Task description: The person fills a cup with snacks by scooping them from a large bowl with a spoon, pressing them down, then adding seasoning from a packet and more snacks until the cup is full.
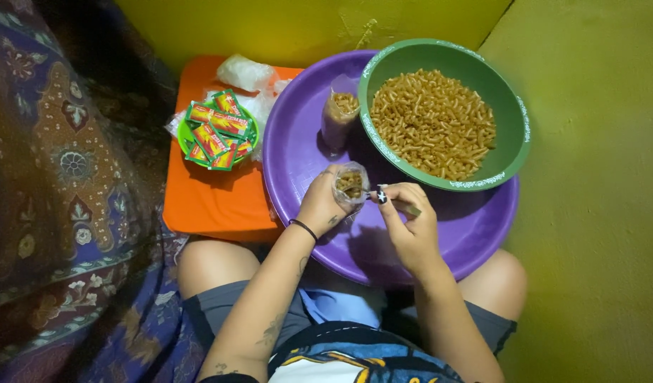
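left hand (321, 204): curled round a small clear plastic bag (350, 184), holding it upright with the mouth open, partly filled with the brown snack sticks

right hand (406, 221): pinched shut on a spoon (399, 204) right at the bag's mouth, dark painted thumbnail showing

under the hands: big purple tray (468, 227), sitting over the person's knees

further back: green bowl (512, 113) heaped with the same sticks, resting on the tray

beside the bowl: one filled bag (338, 117) standing upright, touching the rim

off to the left: orange board (206, 195) with a little green plate (185, 139) of red-and-green sachets (220, 131)
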